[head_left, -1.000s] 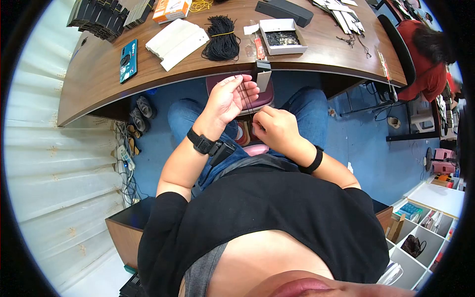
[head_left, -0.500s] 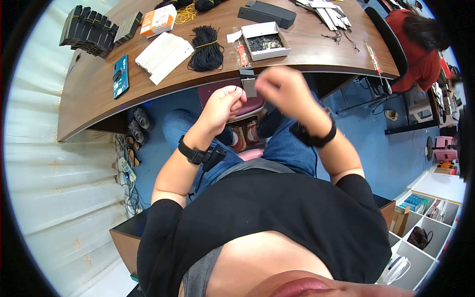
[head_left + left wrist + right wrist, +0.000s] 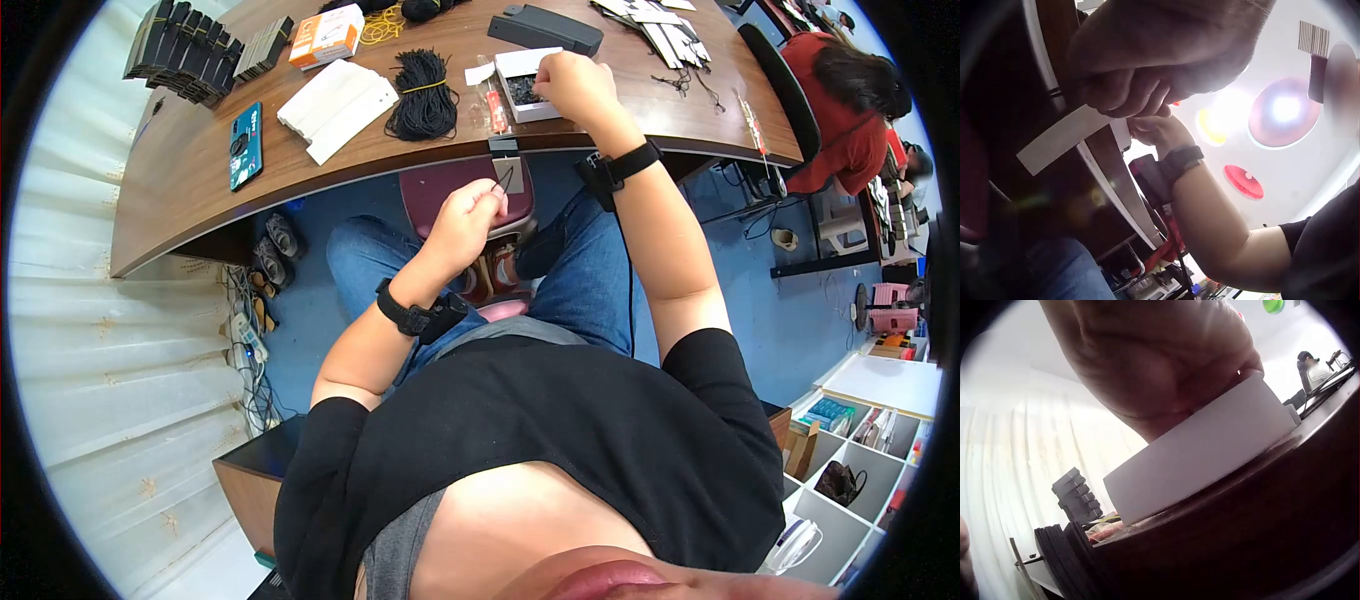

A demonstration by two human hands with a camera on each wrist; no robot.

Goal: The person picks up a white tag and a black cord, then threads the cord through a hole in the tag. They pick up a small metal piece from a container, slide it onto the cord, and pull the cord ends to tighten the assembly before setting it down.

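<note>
My left hand point(image 3: 465, 222) is in front of the desk edge, above the lap, and pinches a thin black cord point(image 3: 508, 178) between thumb and fingers. A short loop of the cord sticks out past the fingertips. My right hand point(image 3: 580, 88) reaches over the desk with its fingers down inside a white box point(image 3: 516, 64) of small black pieces point(image 3: 522, 90). In the right wrist view the box's wall point(image 3: 1204, 456) hides the fingertips, so I cannot tell whether they grip a piece. Beyond the left hand, a pale strip point(image 3: 1063, 140) hangs at the desk edge.
On the desk point(image 3: 215, 215) lie a bundle of black cords point(image 3: 422, 95), white card strips point(image 3: 335, 108), a teal phone point(image 3: 246, 146), an orange-white box point(image 3: 326, 38) and a long dark box point(image 3: 545, 30). Stacked dark pieces point(image 3: 180, 50) stand far left. Another person point(image 3: 840, 115) sits at right.
My right hand has left the left hand, moved forward and reached into the white box. The left hand, fingers spread earlier, has closed on the cord near the desk edge.
</note>
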